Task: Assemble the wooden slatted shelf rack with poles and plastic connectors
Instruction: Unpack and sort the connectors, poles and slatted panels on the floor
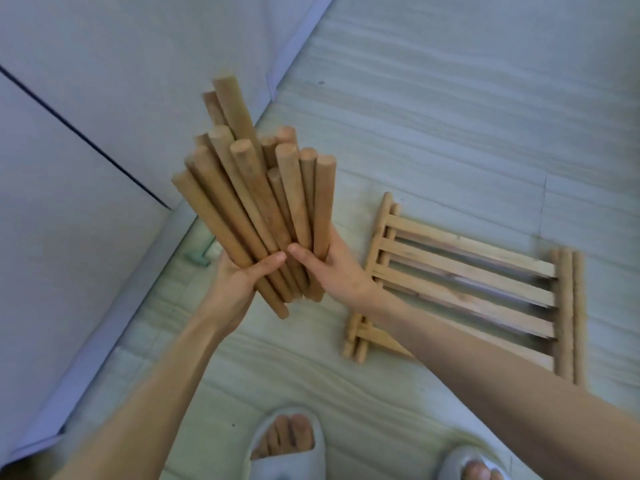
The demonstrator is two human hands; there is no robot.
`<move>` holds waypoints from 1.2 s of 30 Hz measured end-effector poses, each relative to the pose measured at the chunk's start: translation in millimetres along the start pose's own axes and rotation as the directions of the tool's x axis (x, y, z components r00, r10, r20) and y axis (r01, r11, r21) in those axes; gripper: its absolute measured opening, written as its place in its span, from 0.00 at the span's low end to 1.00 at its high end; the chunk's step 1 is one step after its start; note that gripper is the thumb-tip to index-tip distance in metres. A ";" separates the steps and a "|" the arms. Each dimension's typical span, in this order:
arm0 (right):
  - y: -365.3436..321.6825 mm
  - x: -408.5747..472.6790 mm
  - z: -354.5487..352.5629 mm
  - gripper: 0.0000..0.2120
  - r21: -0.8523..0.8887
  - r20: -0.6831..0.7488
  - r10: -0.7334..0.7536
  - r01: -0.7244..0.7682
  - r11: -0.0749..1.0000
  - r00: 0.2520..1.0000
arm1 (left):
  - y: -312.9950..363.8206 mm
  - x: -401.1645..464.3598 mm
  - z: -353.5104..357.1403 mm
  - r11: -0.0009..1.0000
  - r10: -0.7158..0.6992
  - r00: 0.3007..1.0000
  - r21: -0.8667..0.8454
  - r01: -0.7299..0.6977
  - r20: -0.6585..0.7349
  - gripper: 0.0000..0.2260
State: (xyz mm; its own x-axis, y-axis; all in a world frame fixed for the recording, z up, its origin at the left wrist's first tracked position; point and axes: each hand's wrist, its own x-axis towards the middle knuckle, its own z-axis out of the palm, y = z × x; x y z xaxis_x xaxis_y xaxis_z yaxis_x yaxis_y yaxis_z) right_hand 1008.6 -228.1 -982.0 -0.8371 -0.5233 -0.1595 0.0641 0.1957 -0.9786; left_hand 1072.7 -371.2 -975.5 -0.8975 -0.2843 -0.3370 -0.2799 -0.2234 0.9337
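Both hands cup the bundle of poles (256, 209) above the floor (450, 116), left hand (239, 278) and right hand (332, 268) wrapped round its lower end (stacked slatted shelves (464, 289) wait alongside); best lower them flat so none slip

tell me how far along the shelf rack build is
Barely started. Done: nothing joined that shows; the slatted shelf panels lie stacked flat on the floor. In hand: the left hand and right hand grip a bundle of loose poles. Left: all fitting of poles to panels; no connectors can be made out.
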 end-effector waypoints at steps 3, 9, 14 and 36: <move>19.6 -3.6 7.2 0.18 -0.085 0.012 -0.023 0.024 0.996 1.000 | -21.2 -0.8 -4.7 0.999 -0.040 0.999 -0.002 0.040 -0.033 0.13; 27.6 -3.2 -5.7 0.25 -0.151 0.086 0.031 -0.017 0.988 0.996 | -42.9 -1.5 -1.2 1.000 -0.022 1.000 0.008 0.022 -0.019 0.14; 23.8 -0.2 -12.5 0.29 -0.117 0.134 0.099 -0.083 0.990 0.986 | -40.0 -0.1 0.6 0.995 0.006 0.997 0.095 -0.013 0.072 0.18; 14.7 -10.7 -13.8 0.25 -0.318 0.136 -0.265 0.295 0.901 0.955 | -32.3 -8.0 -7.2 0.895 0.050 0.985 0.430 -0.119 0.168 0.31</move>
State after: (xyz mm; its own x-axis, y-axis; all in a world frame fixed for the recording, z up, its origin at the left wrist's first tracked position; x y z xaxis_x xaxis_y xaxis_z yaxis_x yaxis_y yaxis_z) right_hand 1011.0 -208.2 -992.9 -0.7420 -0.6645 0.0890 -0.3623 0.2858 -0.8872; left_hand 1091.3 -368.4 -1003.9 -0.9548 -0.1342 -0.2652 -0.2907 0.2348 0.9276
